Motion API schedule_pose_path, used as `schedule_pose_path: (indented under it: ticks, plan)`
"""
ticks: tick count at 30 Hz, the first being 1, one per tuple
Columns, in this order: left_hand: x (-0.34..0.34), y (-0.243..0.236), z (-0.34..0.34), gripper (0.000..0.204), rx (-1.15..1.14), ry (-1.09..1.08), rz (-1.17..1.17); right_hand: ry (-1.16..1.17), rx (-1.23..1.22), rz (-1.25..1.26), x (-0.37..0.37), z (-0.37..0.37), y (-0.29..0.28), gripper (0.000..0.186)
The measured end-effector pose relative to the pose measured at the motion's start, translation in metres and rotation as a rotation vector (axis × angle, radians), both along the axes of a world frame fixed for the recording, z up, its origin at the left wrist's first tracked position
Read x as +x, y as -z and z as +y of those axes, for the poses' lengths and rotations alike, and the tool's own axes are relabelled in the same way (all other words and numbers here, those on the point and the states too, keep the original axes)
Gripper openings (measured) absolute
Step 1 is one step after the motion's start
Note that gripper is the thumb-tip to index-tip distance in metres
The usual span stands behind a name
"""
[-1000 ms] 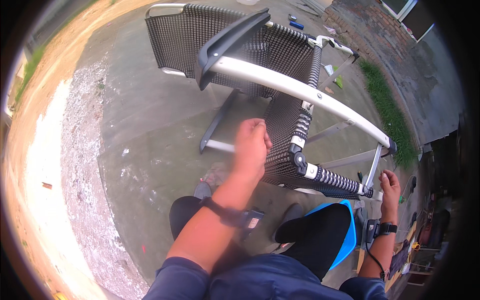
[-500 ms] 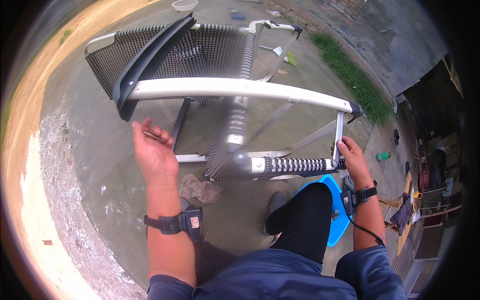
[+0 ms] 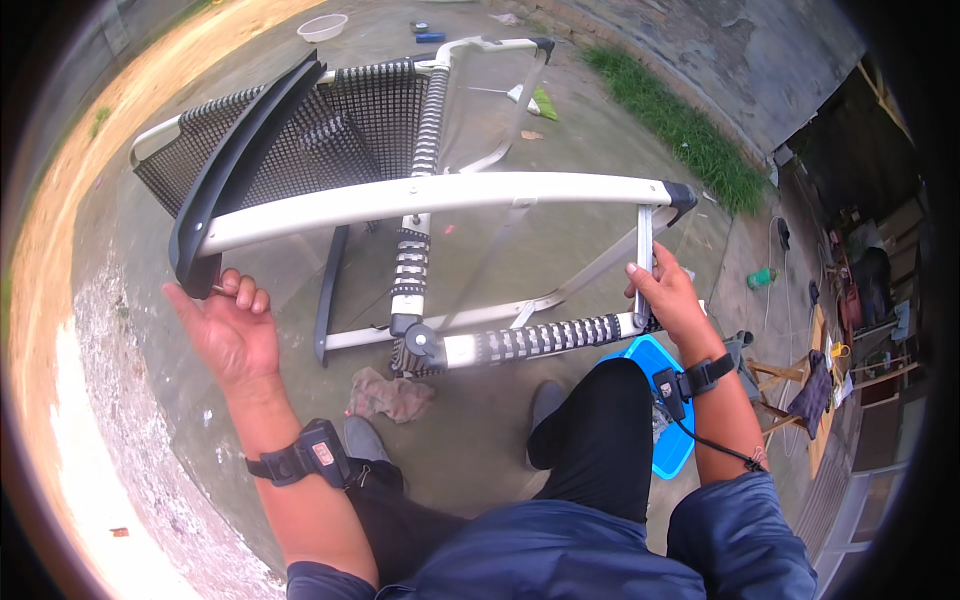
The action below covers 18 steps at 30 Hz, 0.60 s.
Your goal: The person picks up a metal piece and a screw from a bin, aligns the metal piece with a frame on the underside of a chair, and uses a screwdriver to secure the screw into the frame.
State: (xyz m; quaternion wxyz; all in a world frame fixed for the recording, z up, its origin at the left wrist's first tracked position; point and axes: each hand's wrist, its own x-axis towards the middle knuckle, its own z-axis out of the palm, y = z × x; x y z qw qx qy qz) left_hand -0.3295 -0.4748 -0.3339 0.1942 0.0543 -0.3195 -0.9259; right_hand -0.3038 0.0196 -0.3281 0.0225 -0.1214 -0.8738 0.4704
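Note:
A folding lounge chair with a white metal frame [image 3: 430, 192] and black-and-white woven mesh [image 3: 360, 120] lies tipped on its side before me. Its long black armrest [image 3: 250, 150] slants across the left. My left hand [image 3: 235, 340], palm up with curled fingers, is just under the armrest's lower end. A thin rod-like piece [image 3: 219, 289] shows between those fingers; its kind is unclear. At the frame's right end, my right hand [image 3: 665, 295] grips a flat light metal strut [image 3: 643, 235] between thumb and fingers. Some fingers are hidden behind it.
A blue plastic tub [image 3: 672, 455] stands beside my right leg. On the concrete lies a crumpled pinkish rag [image 3: 390, 397]. A white basin [image 3: 322, 28] is at the far left, grass [image 3: 680, 130] grows along the wall, and a wooden stand [image 3: 815, 400] is at the right.
The chair has shifted left and slightly down in view. My left hand has moved left, now up against the armrest's lower end. My right hand keeps its grip on the strut.

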Motion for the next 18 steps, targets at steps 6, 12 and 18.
schedule_pose_path:
  ticks: [6, 12, 18]
  plan:
    - [-0.014, -0.007, -0.007, 0.055, 0.078, 0.046, 0.035, -0.002, 0.12, 0.017, -0.003, 0.009, 0.008, 0.075]
    - [-0.058, 0.009, -0.034, 0.04, 0.15, 0.279, 0.104, 0.087, 0.166, 0.021, -0.006, -0.01, -0.004, 0.085]
    - [-0.1, 0.046, -0.07, 0.04, 0.27, 0.573, 0.268, 0.123, 0.261, -0.002, -0.011, -0.01, 0.005, 0.087]
